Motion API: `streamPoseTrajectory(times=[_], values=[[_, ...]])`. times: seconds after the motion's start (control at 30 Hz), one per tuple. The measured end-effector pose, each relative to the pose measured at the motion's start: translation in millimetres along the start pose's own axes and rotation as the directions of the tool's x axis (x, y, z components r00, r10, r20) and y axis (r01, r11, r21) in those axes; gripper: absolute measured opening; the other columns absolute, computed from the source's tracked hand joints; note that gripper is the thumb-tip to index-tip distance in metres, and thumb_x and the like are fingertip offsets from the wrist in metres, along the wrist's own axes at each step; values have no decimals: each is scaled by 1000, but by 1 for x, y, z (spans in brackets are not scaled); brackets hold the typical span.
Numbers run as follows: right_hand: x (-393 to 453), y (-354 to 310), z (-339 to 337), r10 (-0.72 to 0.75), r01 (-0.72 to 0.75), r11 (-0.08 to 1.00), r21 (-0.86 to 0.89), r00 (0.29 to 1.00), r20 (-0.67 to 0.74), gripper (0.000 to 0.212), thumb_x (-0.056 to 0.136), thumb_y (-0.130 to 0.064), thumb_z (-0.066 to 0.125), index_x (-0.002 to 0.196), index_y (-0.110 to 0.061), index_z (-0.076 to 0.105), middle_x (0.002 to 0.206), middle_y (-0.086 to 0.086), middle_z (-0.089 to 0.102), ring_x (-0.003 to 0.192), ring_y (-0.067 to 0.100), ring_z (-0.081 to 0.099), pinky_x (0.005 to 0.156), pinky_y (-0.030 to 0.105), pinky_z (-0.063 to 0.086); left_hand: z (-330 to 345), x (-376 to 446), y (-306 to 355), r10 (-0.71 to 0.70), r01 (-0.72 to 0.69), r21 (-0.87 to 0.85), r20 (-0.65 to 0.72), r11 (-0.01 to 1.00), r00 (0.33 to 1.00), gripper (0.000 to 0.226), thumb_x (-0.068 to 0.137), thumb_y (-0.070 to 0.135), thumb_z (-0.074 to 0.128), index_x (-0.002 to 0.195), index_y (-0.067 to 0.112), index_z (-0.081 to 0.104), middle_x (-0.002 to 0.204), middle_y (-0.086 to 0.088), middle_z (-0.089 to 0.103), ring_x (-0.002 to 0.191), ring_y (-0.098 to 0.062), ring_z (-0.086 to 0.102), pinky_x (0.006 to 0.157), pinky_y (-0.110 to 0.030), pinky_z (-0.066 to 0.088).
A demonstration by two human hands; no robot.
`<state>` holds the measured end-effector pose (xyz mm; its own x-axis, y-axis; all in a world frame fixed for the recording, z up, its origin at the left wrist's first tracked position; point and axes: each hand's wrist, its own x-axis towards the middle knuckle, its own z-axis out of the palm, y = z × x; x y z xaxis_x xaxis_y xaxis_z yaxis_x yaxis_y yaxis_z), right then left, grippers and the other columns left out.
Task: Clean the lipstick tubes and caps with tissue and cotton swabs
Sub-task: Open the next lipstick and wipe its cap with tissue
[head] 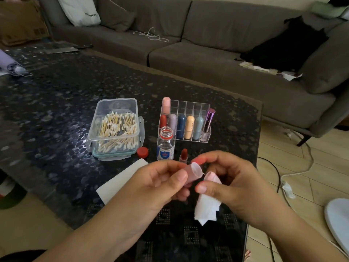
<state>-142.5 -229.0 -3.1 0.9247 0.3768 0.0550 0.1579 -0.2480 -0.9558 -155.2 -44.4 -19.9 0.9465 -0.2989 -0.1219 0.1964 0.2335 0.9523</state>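
Cap (192, 173) pinched in left hand (160, 186), tissue (207, 203) gripped by right hand (239, 184); open bottle (165, 146) just beyond could be toppled.

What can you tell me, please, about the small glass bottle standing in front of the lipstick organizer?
The small glass bottle is clear, seemingly glass, with a blue and white label on its lower body and a red ring round its neck. It stands upright and uncapped on the dark table; a red cap lies apart to its left. Whether it holds liquid I cannot tell. It stands before the clear organizer, beside an uncapped red lipstick. Neither hand touches it.
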Motion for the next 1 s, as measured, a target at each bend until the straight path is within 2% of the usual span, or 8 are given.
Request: streamPoseTrajectory(times=[0.1, 0.2, 0.33, 0.47, 0.57, 0.73, 0.9, 1.0], values=[[1, -4, -5, 99, -133, 952, -275, 986, -135, 50, 51, -49, 83, 88, -34, 53, 69, -5, 62, 55, 1, 46, 56, 17, 42, -4, 0, 5, 42, -40, 72, -29, 997, 999, 37, 72, 30, 66, 102, 10, 72, 88, -10, 69, 72, -10, 60, 74, -21, 51], [-1, -9, -8, 120, -175, 902, -394, 980, -161, 31, 70, -31, 78, 88, -35, 52, 77, -15, 63, 60, -2, 53, 60, 14, 47, -7, 1, 4, 53, -45, 147, -51, 988, 997, 36, 72, 32, 67, 103, 15, 71, 95, -7, 71, 74, -8, 61, 76, -18, 51], [-6, -15, -13, -7, -49, 922, -384, 990, -142, 6, 78, -39, 64, 84, -37, 63, 83, -14, 64, 72, 2, 57, 64, 17, 47, -7, 1, 4, 76, -61, 177, -80, 982, 994, 27, 71, 28, 72, 96, 18, 73, 93, -1, 73, 76, -7, 65, 70, -16, 51], [-6, -18, -13, -136, 85, 925, -371, 984, -113, 15, 83, -42, 54, 87, -41, 69, 95, -19, 61, 94, 3, 59, 78, 12, 44, -5, 1, 4, 59, -46, 175, -75, 984, 995, 25, 72, 27, 73, 94, 16, 73, 90, -1, 73, 76, -8, 66, 69, -19, 53], [-8, -17, -9, -209, 142, 868, -476, 973, -92, 11, 87, -32, 63, 91, -40, 69, 91, -20, 61, 91, -3, 58, 76, 7, 41, -1, 0, 3, 32, -23, 168, -55, 986, 998, 26, 76, 25, 75, 96, 9, 70, 84, -8, 72, 70, -14, 67, 65, -20, 53], [-12, -21, -7, -189, 92, 844, -529, 973, -132, 12, 74, -38, 68, 80, -35, 58, 91, -21, 60, 76, 1, 57, 63, 9, 43, 2, 0, 3, 36, -31, 182, -25, 983, 999, 29, 69, 19, 69, 95, 7, 70, 75, -11, 70, 63, -16, 65, 60, -20, 53], [-10, -19, -8, -224, 157, 852, -500, 971, -77, 10, 75, -33, 73, 82, -37, 66, 94, -17, 62, 89, 4, 62, 75, 13, 48, 3, 1, 3, 50, -46, 177, -22, 983, 998, 19, 75, 20, 76, 91, 10, 73, 74, -12, 70, 62, -15, 65, 59, -19, 52], [-10, -20, -5, -155, 83, 906, -416, 978, -142, 13, 72, -28, 79, 77, -34, 68, 87, -15, 66, 82, 5, 65, 72, 18, 51, 2, 1, 3, 65, -63, 170, -7, 983, 998, 16, 75, 21, 75, 89, 13, 74, 75, -12, 70, 64, -16, 66, 60, -18, 52]])
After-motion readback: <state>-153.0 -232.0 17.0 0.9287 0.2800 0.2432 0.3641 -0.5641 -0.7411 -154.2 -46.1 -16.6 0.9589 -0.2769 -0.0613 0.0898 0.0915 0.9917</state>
